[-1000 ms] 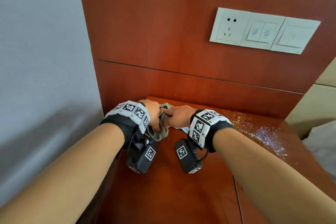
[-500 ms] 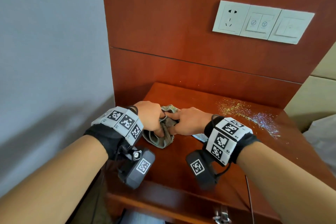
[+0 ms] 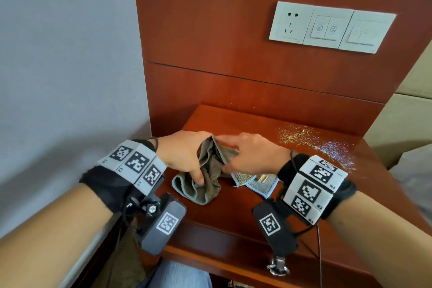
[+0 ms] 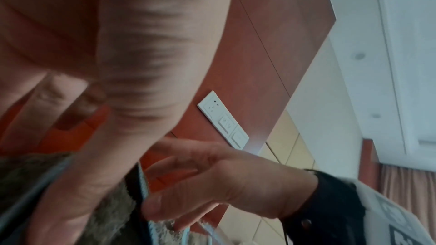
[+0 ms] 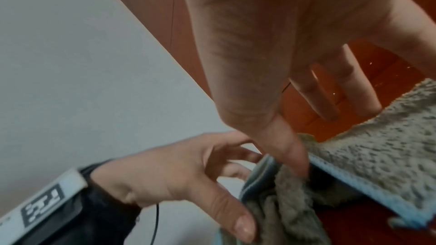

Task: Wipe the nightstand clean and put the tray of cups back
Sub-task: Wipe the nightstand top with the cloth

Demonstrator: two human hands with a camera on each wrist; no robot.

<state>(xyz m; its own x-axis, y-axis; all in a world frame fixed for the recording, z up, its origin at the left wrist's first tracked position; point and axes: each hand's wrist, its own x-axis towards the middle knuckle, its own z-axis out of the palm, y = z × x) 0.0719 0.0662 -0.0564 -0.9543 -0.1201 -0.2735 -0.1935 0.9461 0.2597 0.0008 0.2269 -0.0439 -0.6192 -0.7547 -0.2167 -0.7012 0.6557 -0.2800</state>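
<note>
Gripping a bunched grey cloth (image 3: 208, 177) on the nightstand (image 3: 233, 215), the left hand (image 3: 184, 154) pinches its folds with curled fingers; the right hand (image 3: 252, 154), fingers loosely spread, pinches the cloth's upper edge beside it

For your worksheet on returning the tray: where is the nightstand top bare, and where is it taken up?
Bare: the back strip along the wood panel, and the front edge below the wrists. Taken up: the cloth under both hands in the middle, and glitter at right.
</note>
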